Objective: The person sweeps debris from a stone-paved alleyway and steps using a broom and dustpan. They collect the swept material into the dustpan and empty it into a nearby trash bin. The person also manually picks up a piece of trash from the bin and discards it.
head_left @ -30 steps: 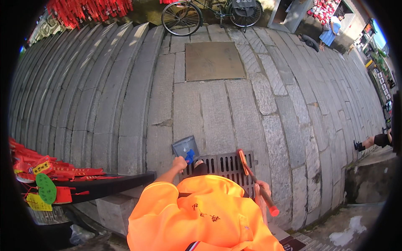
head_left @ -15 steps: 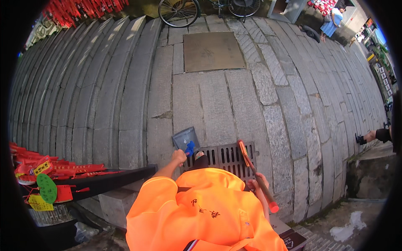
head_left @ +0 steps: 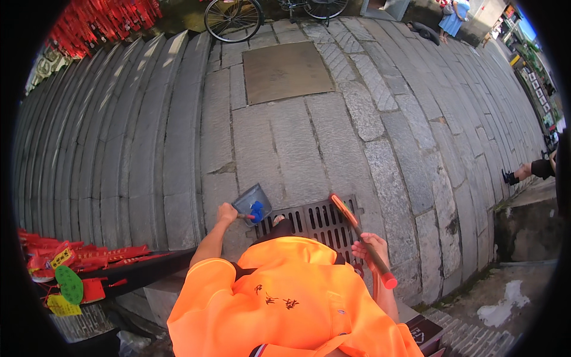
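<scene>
Grey, rough stone slabs (head_left: 285, 149) frame a slotted metal drain grate (head_left: 304, 221). Across its right side slants an orange-and-brown pole (head_left: 358, 228), lower end rightward, the right hand (head_left: 373, 247) wrapping its fingers around it. At the grate's upper-left corner, a boxy grey dustpan (head_left: 252, 194) lies just right of the left hand (head_left: 226, 213), fingers clamped on its handle (head_left: 245, 216).

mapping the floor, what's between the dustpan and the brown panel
Gray stone slabs lie between the dustpan and the brown panel in the head view.
</scene>
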`<state>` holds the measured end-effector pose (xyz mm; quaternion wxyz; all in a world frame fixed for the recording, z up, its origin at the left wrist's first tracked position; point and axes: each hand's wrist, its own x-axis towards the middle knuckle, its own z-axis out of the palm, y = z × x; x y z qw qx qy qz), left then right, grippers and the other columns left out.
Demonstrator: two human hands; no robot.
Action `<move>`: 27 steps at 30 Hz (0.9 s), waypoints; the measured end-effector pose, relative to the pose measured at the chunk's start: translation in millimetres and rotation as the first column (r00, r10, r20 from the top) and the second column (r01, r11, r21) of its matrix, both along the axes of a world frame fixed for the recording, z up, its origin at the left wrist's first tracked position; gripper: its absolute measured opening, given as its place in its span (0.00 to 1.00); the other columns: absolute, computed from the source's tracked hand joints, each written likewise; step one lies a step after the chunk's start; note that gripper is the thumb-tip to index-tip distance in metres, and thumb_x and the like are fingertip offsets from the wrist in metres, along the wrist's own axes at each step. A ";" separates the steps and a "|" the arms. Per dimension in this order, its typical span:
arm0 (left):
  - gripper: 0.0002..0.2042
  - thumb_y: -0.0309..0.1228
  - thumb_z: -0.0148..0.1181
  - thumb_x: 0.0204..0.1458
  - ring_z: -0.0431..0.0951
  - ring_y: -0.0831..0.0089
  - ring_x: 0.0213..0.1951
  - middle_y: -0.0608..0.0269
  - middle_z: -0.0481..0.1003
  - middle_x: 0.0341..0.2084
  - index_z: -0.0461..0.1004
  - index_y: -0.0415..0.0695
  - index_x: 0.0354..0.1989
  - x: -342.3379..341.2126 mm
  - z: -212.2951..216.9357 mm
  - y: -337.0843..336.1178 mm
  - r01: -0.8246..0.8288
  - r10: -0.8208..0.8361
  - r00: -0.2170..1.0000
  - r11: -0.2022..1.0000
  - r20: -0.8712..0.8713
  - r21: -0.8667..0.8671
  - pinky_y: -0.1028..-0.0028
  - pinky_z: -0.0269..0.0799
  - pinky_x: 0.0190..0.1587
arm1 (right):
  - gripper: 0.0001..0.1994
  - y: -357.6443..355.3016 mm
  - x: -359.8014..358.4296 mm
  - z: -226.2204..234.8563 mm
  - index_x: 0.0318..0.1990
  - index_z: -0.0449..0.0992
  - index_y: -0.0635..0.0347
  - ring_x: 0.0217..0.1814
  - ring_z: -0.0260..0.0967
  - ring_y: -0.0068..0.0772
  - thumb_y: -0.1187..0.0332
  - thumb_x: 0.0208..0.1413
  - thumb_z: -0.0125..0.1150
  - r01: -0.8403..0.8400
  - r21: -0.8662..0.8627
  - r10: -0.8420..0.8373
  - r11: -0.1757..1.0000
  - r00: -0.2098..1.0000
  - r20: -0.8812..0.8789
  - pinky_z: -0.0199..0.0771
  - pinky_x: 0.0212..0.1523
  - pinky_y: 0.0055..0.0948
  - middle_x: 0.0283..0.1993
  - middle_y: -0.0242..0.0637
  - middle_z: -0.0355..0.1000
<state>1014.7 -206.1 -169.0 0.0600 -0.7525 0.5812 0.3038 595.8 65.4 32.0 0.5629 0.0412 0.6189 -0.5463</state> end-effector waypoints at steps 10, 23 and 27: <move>0.08 0.28 0.55 0.43 0.77 0.51 0.38 0.47 0.76 0.32 0.80 0.46 0.29 22.3 50.2 -73.8 0.144 -0.131 0.983 0.984 0.125 -0.102 0.59 0.72 0.42 | 0.18 -115.1 -18.9 6.4 0.50 0.60 0.65 0.26 0.73 0.37 0.76 0.50 0.49 0.002 -0.139 -0.014 0.990 0.996 -0.091 0.78 0.24 0.33 0.32 0.51 0.72; 0.07 0.27 0.57 0.40 0.74 0.55 0.42 0.49 0.75 0.36 0.79 0.48 0.29 77.2 51.2 -245.5 0.101 -0.086 0.986 0.990 0.146 -0.098 0.62 0.70 0.46 | 0.19 -269.1 8.5 -58.4 0.49 0.66 0.75 0.18 0.64 0.24 0.75 0.49 0.54 -0.527 0.429 0.663 0.733 0.695 -0.279 0.63 0.15 0.24 0.22 0.38 0.69; 0.07 0.27 0.57 0.40 0.74 0.55 0.43 0.49 0.75 0.36 0.79 0.47 0.29 80.7 55.5 -294.6 0.087 -0.073 0.989 0.992 0.132 -0.097 0.63 0.70 0.45 | 0.24 -362.0 9.2 -48.7 0.55 0.62 0.71 0.17 0.63 0.23 0.75 0.48 0.54 -0.728 0.439 0.850 0.528 0.450 -0.275 0.62 0.16 0.23 0.21 0.33 0.67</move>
